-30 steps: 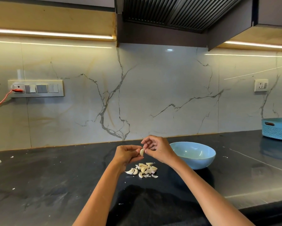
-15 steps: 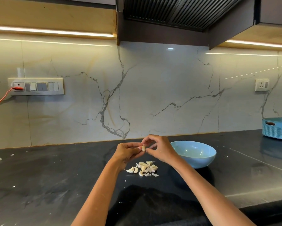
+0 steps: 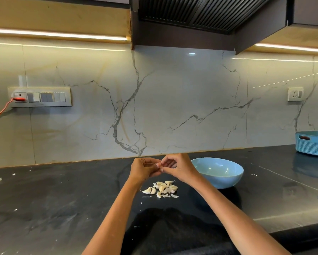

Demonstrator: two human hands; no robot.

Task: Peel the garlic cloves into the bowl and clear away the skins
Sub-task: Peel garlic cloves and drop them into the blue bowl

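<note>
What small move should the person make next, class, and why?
Probably pull the skin off the clove: both the left hand and right hand pinch it above the garlic pile, and the blue bowl looks empty.

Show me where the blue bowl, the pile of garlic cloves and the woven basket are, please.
blue bowl (image 3: pixel 221 182): head view, on its outer front wall.
pile of garlic cloves (image 3: pixel 162 188): head view, on a clove mid-pile.
woven basket (image 3: pixel 311 146): head view, on its ribbed side wall.
</note>
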